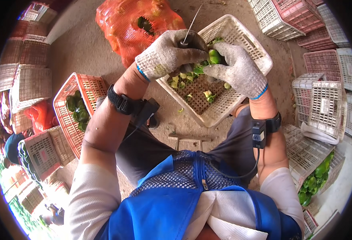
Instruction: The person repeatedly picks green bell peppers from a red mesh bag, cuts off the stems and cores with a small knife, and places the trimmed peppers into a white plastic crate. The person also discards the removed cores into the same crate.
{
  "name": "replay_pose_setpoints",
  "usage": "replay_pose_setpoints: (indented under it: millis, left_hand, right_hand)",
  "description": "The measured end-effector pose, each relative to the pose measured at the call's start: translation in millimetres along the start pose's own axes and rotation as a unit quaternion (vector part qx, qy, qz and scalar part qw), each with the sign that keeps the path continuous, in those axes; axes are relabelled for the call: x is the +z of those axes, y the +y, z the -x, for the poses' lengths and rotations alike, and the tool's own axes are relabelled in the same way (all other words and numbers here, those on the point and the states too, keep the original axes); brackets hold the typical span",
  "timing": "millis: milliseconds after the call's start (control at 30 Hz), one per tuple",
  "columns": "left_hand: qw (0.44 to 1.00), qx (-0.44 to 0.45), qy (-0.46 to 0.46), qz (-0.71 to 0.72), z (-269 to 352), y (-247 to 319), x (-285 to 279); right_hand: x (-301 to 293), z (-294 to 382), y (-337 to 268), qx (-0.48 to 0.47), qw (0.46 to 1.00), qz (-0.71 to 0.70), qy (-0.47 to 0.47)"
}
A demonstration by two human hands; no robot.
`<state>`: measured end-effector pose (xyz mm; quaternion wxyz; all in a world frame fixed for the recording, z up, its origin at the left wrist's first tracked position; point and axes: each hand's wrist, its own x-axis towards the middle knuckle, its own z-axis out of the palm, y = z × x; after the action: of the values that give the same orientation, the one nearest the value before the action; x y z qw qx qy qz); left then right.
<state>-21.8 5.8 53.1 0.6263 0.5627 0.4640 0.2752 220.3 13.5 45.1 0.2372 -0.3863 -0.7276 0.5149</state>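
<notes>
My left hand (171, 55), in a soiled knit work glove, is closed around a knife whose thin blade (193, 22) points up and away from me. My right hand (239, 67), gloved the same way, grips a green bell pepper (214, 57) between thumb and fingers. Both hands are close together above a white plastic crate (216, 115), and the left fingertips are close to the pepper. Cut pepper cores and green scraps (209, 96) lie on the crate's perforated floor. The left fingers hide most of the knife's handle.
An orange mesh sack (122, 27) with a torn hole stands beyond my left hand. To my left, an orange crate (89, 81) holds green peppers (78, 109). Stacked crates (326, 102) line the right side, and more crates (31, 81) stand at far left.
</notes>
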Motion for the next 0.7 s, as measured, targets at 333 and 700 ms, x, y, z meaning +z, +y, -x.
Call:
replay_pose_setpoints:
  millis: [333, 700]
  left_hand:
    - [0.939, 0.038, 0.126, 0.319, -6, -24, 0]
    - [0.974, 0.091, 0.196, 0.07, -5, -13, 21]
  right_hand:
    - [2, -2, 1, 0.029, 0.939, -0.333, 0.082]
    - [20, -12, 8, 0.004, 0.97, -0.211, 0.123]
